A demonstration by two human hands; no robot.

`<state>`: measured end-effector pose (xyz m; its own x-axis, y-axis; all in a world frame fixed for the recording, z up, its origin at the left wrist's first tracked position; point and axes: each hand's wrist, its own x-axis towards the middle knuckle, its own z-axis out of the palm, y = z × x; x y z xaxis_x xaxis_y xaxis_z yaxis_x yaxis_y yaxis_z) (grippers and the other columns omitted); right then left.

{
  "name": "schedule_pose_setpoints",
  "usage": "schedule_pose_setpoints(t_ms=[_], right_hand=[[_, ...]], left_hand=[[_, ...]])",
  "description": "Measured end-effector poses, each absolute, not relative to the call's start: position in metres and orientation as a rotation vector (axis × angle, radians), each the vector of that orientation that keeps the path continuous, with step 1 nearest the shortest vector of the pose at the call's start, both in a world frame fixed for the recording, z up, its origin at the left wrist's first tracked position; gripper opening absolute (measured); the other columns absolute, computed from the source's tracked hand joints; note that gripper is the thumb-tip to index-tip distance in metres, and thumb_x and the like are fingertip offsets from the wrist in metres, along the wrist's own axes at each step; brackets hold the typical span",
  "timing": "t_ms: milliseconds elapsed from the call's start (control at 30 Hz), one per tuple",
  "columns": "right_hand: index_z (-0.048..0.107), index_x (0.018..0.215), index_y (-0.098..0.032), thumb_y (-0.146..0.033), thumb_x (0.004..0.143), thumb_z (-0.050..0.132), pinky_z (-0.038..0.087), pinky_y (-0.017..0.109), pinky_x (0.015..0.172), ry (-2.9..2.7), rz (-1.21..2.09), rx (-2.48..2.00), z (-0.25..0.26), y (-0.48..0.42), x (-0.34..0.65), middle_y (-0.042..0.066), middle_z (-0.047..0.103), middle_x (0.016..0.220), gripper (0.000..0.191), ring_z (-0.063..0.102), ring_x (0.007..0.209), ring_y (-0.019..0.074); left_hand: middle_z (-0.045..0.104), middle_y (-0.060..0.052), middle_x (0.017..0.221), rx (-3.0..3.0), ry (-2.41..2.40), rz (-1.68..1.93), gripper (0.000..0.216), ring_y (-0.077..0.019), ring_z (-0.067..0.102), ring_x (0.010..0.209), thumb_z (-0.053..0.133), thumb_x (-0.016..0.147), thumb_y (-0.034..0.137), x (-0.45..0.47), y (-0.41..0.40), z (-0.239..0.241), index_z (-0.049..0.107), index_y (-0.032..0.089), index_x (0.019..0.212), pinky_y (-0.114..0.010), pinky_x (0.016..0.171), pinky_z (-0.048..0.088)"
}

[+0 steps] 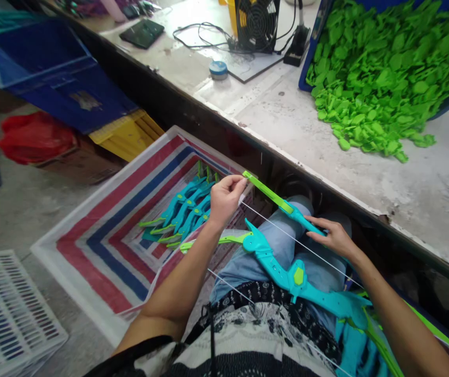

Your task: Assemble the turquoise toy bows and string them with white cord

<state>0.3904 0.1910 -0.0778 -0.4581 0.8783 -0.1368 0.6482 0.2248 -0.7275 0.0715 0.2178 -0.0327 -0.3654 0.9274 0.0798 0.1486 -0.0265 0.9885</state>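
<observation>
A toy bow (305, 215) with a bright green limb and a teal body is held over the lap, seen edge-on. My left hand (226, 201) pinches the tip of its green limb, where a white string (283, 230) comes close to the fingers. Farther right, my right hand (333, 236) grips the teal part between thumb and fingers. Across the thighs rests a second toy bow (273, 259), teal with green limbs and a green hexagonal piece at its middle. More teal bow parts (352, 340) show under my right forearm, partly hidden.
Left of the legs stands a bin with a red, white and blue striped lining (102, 246), several toy bows (187, 207) inside. On the workbench (248, 112) a tipped blue bin (306, 73) spills small green pieces (389, 78) near a fan (256, 23). A white crate (10, 309) sits lower left.
</observation>
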Motion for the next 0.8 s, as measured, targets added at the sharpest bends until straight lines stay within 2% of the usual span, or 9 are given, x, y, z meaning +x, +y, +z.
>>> schedule_pose_setpoints(t_ms=[133, 300, 433, 533, 667, 800], right_hand=[[0.062, 0.13, -0.024, -0.043, 0.089, 0.056, 0.053, 0.029, 0.073, -2.301, 0.87, -1.449, -0.084, 0.178, 0.386, 0.005, 0.07, 0.093, 0.046, 0.066, 0.08, 0.0182], [0.06, 0.132, -0.028, -0.047, 0.093, 0.051, 0.053, 0.034, 0.077, -2.412, 0.426, -1.469, -0.088, 0.156, 0.376, 0.009, 0.066, 0.102, 0.045, 0.064, 0.089, 0.0224], [0.065, 0.124, -0.023, -0.043, 0.093, 0.054, 0.05, 0.044, 0.085, -2.325, 0.098, -1.377, -0.066, 0.171, 0.343, 0.014, 0.063, 0.111, 0.039, 0.057, 0.102, 0.0282], [0.067, 0.118, -0.023, -0.031, 0.095, 0.052, 0.05, 0.039, 0.084, -2.303, 0.231, -1.104, -0.045, 0.206, 0.294, 0.01, 0.066, 0.103, 0.029, 0.057, 0.096, 0.0232], [0.067, 0.114, -0.021, -0.029, 0.094, 0.054, 0.05, 0.033, 0.079, -2.353, 0.448, -0.801, -0.031, 0.253, 0.231, 0.009, 0.067, 0.1, 0.025, 0.058, 0.091, 0.0199], [0.068, 0.092, -0.018, -0.024, 0.095, 0.051, 0.048, 0.029, 0.074, -2.462, 0.499, -0.684, -0.028, 0.276, 0.206, 0.008, 0.066, 0.09, 0.018, 0.058, 0.084, 0.0174]], left_hand=[[0.038, 0.01, 0.057, 1.149, 1.528, 1.501, 0.035, -0.0085, 0.038, 0.051, 0.073, 0.069, 0.024, 0.079, 0.218, -0.038, 0.058, 0.019, 0.1, -0.02, 0.05, 0.03], [0.037, 0.008, 0.055, 1.17, 1.752, 1.422, 0.016, -0.009, 0.038, 0.051, 0.063, 0.079, 0.027, 0.079, 0.206, -0.05, 0.062, 0.017, 0.091, -0.021, 0.052, 0.032], [0.039, 0.008, 0.056, 1.151, 1.805, 1.418, 0.017, -0.0091, 0.04, 0.051, 0.061, 0.081, 0.027, 0.08, 0.192, -0.056, 0.063, 0.017, 0.095, -0.021, 0.053, 0.033], [0.04, 0.008, 0.056, 1.151, 1.796, 1.43, 0.019, -0.0093, 0.041, 0.052, 0.061, 0.081, 0.027, 0.081, 0.187, -0.056, 0.064, 0.017, 0.096, -0.021, 0.053, 0.033], [0.041, 0.008, 0.056, 1.165, 1.758, 1.437, 0.018, -0.009, 0.041, 0.051, 0.062, 0.081, 0.028, 0.081, 0.184, -0.054, 0.064, 0.017, 0.096, -0.021, 0.053, 0.033], [0.041, 0.008, 0.056, 1.141, 1.733, 1.444, 0.018, -0.0086, 0.04, 0.049, 0.062, 0.081, 0.028, 0.078, 0.184, -0.056, 0.063, 0.018, 0.096, -0.021, 0.051, 0.033]])
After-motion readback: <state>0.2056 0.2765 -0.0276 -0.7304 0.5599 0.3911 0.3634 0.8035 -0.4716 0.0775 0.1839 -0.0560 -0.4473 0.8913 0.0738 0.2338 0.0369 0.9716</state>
